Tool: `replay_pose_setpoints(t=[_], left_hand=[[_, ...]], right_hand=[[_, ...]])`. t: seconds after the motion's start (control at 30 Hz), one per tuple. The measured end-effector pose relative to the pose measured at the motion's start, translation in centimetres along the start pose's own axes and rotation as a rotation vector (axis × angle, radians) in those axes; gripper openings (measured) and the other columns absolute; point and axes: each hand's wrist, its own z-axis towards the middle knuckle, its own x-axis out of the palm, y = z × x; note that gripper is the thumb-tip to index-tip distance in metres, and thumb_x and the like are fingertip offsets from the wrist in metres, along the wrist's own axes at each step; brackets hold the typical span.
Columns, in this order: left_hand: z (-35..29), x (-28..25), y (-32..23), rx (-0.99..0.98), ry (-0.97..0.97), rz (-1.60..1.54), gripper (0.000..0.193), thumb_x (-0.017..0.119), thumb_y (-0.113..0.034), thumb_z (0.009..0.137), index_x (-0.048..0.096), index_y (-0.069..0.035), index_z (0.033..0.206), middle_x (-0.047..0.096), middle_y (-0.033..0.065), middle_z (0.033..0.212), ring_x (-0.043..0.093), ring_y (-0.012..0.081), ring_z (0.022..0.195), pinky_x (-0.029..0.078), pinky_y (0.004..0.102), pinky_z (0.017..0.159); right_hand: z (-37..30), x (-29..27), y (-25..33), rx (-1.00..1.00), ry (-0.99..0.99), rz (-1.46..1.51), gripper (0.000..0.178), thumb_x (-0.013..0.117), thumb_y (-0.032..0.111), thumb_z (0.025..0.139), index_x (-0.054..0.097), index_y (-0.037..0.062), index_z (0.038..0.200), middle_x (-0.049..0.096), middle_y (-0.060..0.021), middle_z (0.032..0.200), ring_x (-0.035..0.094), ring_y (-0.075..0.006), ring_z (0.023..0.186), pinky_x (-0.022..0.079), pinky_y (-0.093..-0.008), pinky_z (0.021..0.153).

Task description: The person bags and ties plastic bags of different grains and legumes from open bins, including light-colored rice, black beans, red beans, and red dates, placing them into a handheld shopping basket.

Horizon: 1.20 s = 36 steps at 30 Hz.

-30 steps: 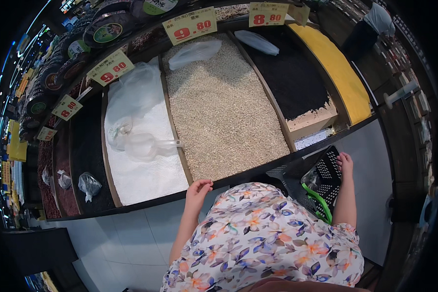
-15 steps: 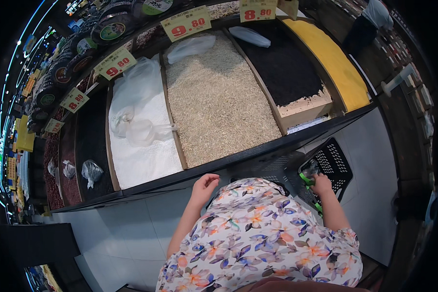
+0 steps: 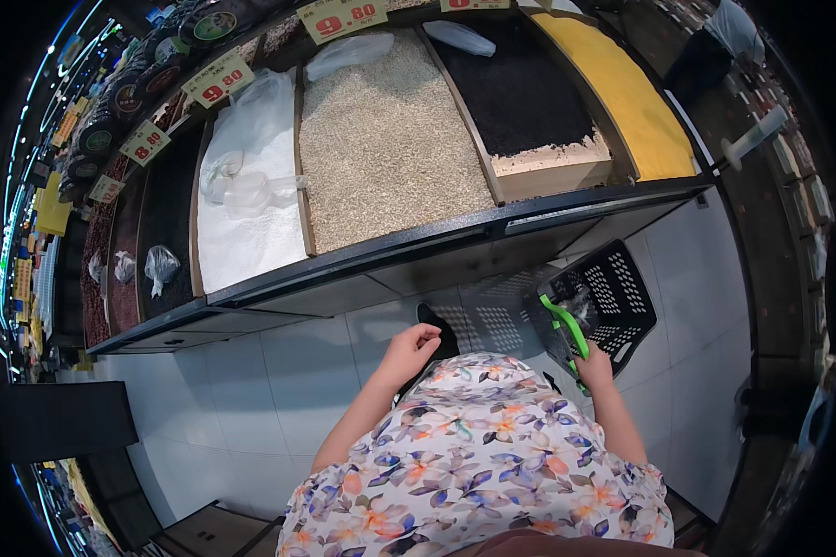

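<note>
My right hand (image 3: 595,368) is closed round the green handle (image 3: 568,325) of a black shopping basket (image 3: 620,278) with slotted walls. The basket is at my right, tilted, and casts a dotted shadow on the tiles. Something in clear plastic (image 3: 579,306) shows inside it, too unclear to name. In front of my body, my left hand (image 3: 411,355) has its fingers curled loosely together, with nothing seen in them. It is above the floor near my dark shoe (image 3: 439,332), apart from the counter.
A long counter (image 3: 418,243) with a dark front edge runs ahead. Its bins hold white grains (image 3: 251,237), beige grains (image 3: 390,139), black grains (image 3: 520,102) and yellow grains (image 3: 636,102). Plastic bags (image 3: 246,186) lie on some. A person (image 3: 720,42) stands at the far right.
The counter appears higher in view and more floor shows. The basket handle is more plainly seen in my right hand. My left hand has shifted slightly right and lower in view.
</note>
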Motion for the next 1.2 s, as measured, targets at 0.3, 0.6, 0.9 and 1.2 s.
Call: replay_pose_setpoints(t=[0.3,0.6,0.9,1.2], left_hand=[[-5.1,6.0,-1.2,-0.020,0.119,0.198,0.027,0.060,-0.015,0.080,0.059,0.001,0.102,0.064,0.0117,0.088,0.060,0.0167,0.075,0.048,0.0280,0.069],[-6.5,7.8,-0.5,0.051,0.171,0.277,0.028,0.060,-0.017,0.081,0.059,-0.001,0.103,0.064,0.0122,0.092,0.060,0.0201,0.081,0.047,0.0307,0.072],[-8.8,6.5,-0.5,0.053,0.182,0.325,0.029,0.060,-0.020,0.081,0.059,-0.001,0.103,0.063,0.0133,0.095,0.061,0.0218,0.082,0.048,0.0318,0.073],[-14.4,2.0,3.1,-0.054,0.104,0.312,0.032,0.060,-0.022,0.079,0.059,-0.003,0.106,0.063,0.0140,0.098,0.061,0.0231,0.081,0.049,0.0333,0.074]], right_hand=[[-4.9,0.1,-6.4,-0.079,0.031,0.099,0.027,0.062,0.015,0.069,0.058,0.0039,0.094,0.061,-0.0238,0.083,0.058,-0.0397,0.081,0.047,-0.0447,0.073],[-12.2,-1.4,-15.0,-0.039,0.243,-0.212,0.024,0.065,0.017,0.063,0.064,0.0084,0.086,0.063,-0.0174,0.080,0.061,-0.0345,0.078,0.049,-0.0424,0.072],[-18.3,-2.7,-21.2,0.288,-0.141,-0.588,0.028,0.067,0.017,0.070,0.062,0.0095,0.097,0.052,-0.0221,0.116,0.050,-0.0368,0.109,0.045,-0.0438,0.088],[-15.5,2.5,-35.7,0.802,-0.608,1.819,0.031,0.048,0.026,0.088,0.050,0.0027,0.108,0.052,-0.0134,0.105,0.056,-0.0243,0.089,0.049,-0.0366,0.074]])
